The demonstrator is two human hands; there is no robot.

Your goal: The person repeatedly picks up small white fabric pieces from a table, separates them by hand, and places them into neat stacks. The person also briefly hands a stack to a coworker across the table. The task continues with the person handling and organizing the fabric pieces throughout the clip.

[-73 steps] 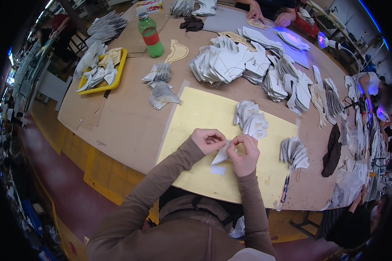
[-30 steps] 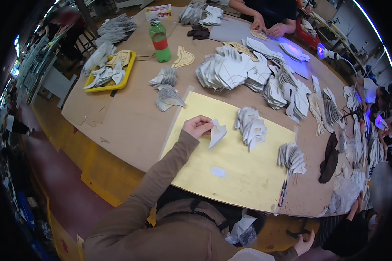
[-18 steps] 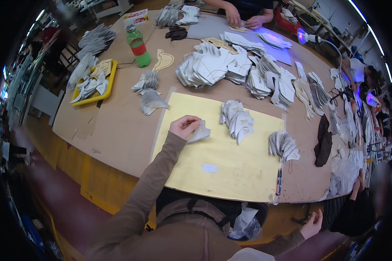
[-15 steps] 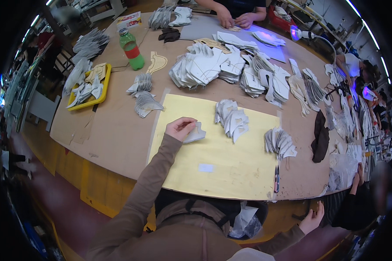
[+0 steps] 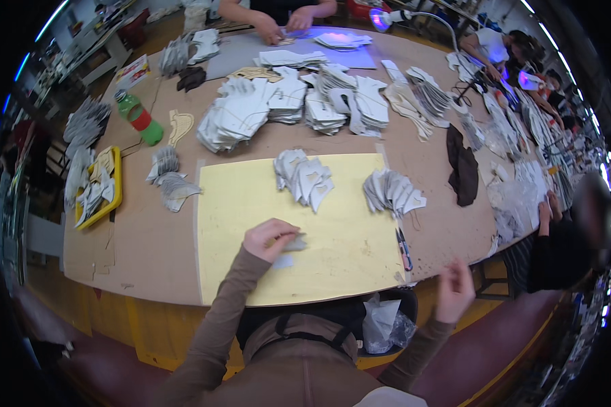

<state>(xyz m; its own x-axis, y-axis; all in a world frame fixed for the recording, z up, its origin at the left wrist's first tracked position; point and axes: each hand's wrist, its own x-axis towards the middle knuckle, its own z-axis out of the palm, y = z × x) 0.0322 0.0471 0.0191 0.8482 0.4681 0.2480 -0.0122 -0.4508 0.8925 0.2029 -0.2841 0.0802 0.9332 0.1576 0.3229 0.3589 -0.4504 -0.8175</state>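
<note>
My left hand [image 5: 270,239] is pinched on a small pale grey cut piece [image 5: 295,242], low over the yellow sheet [image 5: 346,264]. Just below that piece, a small white rectangular slip [image 5: 283,262] lies on the sheet. My right hand [image 5: 455,293] is raised off the table's front right edge, apart from everything on it. Motion smears its fingers. Farther up the sheet sits a fanned stack of grey-white cut pieces [image 5: 303,178], and another fanned stack [image 5: 392,192] lies at the sheet's right edge.
Large stacks of white pieces [image 5: 234,115] stand beyond the sheet. On the left are a green bottle [image 5: 140,119] and a yellow tray [image 5: 119,183]. A slim dark tool [image 5: 403,249] and dark cloth [image 5: 461,166] lie right. A co-worker's hands [image 5: 283,27] work across the table.
My left hand has brought the grey piece nearer to me, close to the white slip. My right hand has risen from below the table edge. The whole view has shifted rightward.
</note>
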